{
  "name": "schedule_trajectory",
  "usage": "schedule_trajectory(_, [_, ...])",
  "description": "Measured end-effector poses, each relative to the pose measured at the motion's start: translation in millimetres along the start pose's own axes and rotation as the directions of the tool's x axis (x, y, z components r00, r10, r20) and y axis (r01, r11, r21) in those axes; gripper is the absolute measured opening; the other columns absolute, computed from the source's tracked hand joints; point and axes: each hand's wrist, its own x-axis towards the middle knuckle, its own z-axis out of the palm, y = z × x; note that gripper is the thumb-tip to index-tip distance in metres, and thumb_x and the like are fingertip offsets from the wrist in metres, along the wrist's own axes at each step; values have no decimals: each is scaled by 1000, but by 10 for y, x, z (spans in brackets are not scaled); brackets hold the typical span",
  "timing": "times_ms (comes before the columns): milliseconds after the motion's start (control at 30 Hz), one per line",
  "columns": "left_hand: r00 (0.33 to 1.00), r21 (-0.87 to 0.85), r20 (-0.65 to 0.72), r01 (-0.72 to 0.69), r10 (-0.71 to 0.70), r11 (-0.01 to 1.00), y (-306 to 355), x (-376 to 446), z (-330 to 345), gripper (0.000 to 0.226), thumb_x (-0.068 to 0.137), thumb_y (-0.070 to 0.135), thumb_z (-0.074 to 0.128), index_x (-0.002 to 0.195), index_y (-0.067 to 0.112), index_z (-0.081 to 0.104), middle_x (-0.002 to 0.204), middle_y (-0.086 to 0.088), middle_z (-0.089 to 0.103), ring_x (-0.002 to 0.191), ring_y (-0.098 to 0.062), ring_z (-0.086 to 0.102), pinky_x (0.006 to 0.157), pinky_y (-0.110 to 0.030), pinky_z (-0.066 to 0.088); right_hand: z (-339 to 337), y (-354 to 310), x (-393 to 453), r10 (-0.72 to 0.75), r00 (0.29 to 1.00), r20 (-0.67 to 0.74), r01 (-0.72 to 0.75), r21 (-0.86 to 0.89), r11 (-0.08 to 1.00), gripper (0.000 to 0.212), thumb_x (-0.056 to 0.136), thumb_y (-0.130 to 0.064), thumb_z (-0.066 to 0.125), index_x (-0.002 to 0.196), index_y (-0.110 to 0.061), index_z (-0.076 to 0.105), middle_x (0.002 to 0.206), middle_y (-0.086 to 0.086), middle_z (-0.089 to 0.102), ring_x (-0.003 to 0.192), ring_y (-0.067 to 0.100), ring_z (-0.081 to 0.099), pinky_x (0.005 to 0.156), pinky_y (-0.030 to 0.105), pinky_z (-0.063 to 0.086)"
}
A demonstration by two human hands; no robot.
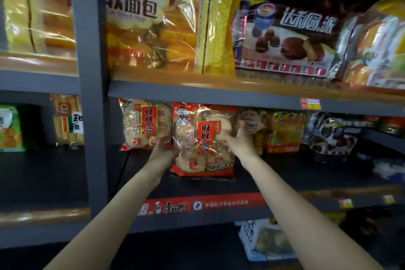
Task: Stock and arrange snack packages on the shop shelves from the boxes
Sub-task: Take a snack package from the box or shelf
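Head view: rice cracker bag [202,141] is held upright on mid shelf [274,180] by left hand [163,152] & right hand [237,140], fingers clamped on its sides. Prob. light, crinkly, slippery; crackers break easy, so edges should be held.

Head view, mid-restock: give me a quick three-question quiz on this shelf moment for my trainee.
1. True or false: both hands hold the same rice cracker bag.
2. Multiple choice: where does the second rice cracker bag stand relative to the held one? A) to its left, further back B) on the shelf above C) on the floor
3. Short answer: what is pictured on the dark package on the upper shelf?

Key:
1. True: the left hand grips its left edge, the right hand its right edge.
2. A
3. Chocolate-coated pies.
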Motion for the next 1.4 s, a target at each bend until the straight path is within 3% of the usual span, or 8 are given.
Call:
schedule_trajectory(133, [995, 137, 1, 95, -96, 986, -136, 151, -11, 43, 88, 11, 59, 130, 14, 48, 112, -11, 64, 99, -25, 61, 93, -45, 49, 194, 181, 193, -61, 980, 187, 106, -241, 965, 75, 90, -14, 61, 149, -15, 15, 151, 8, 28, 137, 27, 31, 111, 39, 33])
schedule_trajectory(300, [990, 263, -92, 125, -104, 957, -111, 73, 144, 42, 87, 8, 55, 128, 2, 49, 97, -20, 62, 87, -34, 59, 83, -44, 50, 106, 358, 92, -175, 951, 255, 258, -338, 905, 46, 94, -9, 51, 139, -14, 40, 158, 0, -2, 146, 20, 2, 114, 27, 13])
schedule_trajectory(533, [782, 677, -249, -282, 571, 680, -21, -701, 330, 34, 86, -2, 49, 119, 6, 52, 109, 0, 53, 93, -11, 57, 78, -22, 47, 37, 115, -424, -699, 708, 99, 704, -186, 686, 21, 82, 4, 58, 100, -5, 65, 131, 12, 45, 124, 21, 42, 105, 19, 35])
schedule_trajectory(700, [720, 836, -114, -303, 684, 458, -181, -1455, -168, 29, 81, 7, 40, 106, 11, 54, 101, 5, 51, 85, -5, 53, 72, -15, 42, 535, -232, -1003, -865, 491, 102, 865, 58, 498, 23, 83, 3, 48, 95, -4, 65, 121, 8, 43, 108, 23, 49, 86, 16, 42])
schedule_trajectory(833, [744, 758, -442, 10, 502, 653, -539, -2090, -1040, 24, 83, 2, 47, 104, 11, 55, 92, 7, 53, 79, -7, 53, 71, -20, 43, 1232, -509, -1544, -909, 361, 209, 887, 224, 403, 23, 83, -2, 43, 90, -3, 65, 111, 11, 51, 99, 21, 47, 80, 18, 41])
schedule_trajectory(967, [797, 606, -588, 546, -137, 578, -924, -2940, -2075, 26, 92, 7, 50, 117, 9, 55, 117, -13, 61, 108, -27, 58, 88, -31, 45, 2158, -736, -2182, -778, 123, 617, 861, 324, 393, 22, 87, -9, 43, 90, -11, 65, 96, -1, 61, 93, 11, 48, 77, 32, 46])
schedule_trajectory(1133, [641, 492, -697, 754, -323, 434, -1087, -4388, -3365, 29, 88, 27, 52, 113, 16, 60, 114, -4, 63, 107, -21, 60, 84, -22, 45, 3535, -1316, -3222, -530, -160, 833, 831, 403, 383, 20, 97, -14, 44, 111, -15, 59, 108, -1, 56, 109, 17, 43, 85, 31, 44])
schedule_trajectory(1400, [231, 87, -923, 905, -308, 416, -1012, -6203, -5189, 31, 91, 15, 54, 122, 12, 53, 121, -6, 58, 108, -20, 56, 87, -28, 46, 5160, -2110, -4702, -289, -299, 909, 741, 412, 530, 23, 93, -17, 51, 115, -14, 58, 118, 5, 52, 114, 21, 50, 93, 30, 41])
